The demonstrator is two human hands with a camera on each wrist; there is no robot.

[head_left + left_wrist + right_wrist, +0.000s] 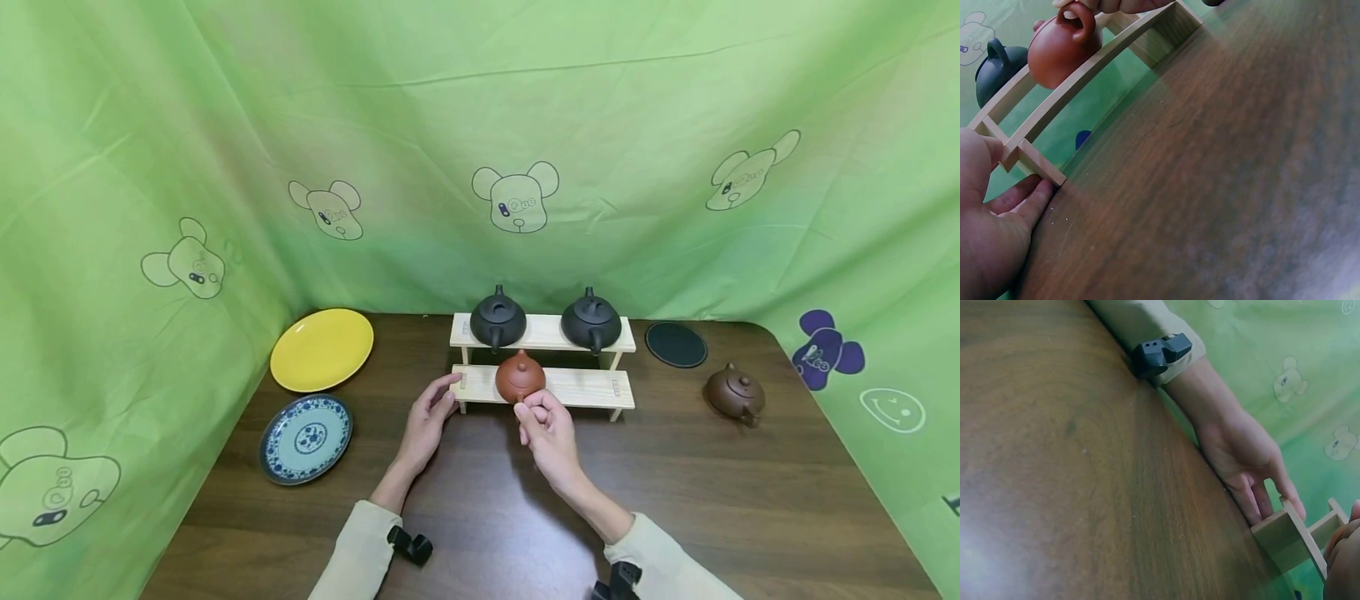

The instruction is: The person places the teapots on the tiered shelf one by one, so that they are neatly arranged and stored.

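Note:
A small reddish-brown teapot [521, 377] is at the lower shelf of a two-tier wooden stand [577, 386], spout toward the back. My right hand [551, 435] pinches its handle, which faces me; the left wrist view shows the loop of the handle on the teapot [1063, 50] with fingertips at it. My left hand [426, 425] holds the left end of the lower shelf. In the right wrist view, the left hand [1244, 453] has its thumb on the shelf's top and its other fingers by the leg below. Two black teapots, one left [498, 321] and one right [591, 322], sit on the upper shelf.
At the left lie a yellow plate [322, 350] and, nearer me, a blue-patterned plate [307, 438]. On the right are a dark round coaster [677, 345] and a dark brown teapot [735, 393]. Green cloth [420, 125] hangs behind the brown table [480, 517] and along its sides.

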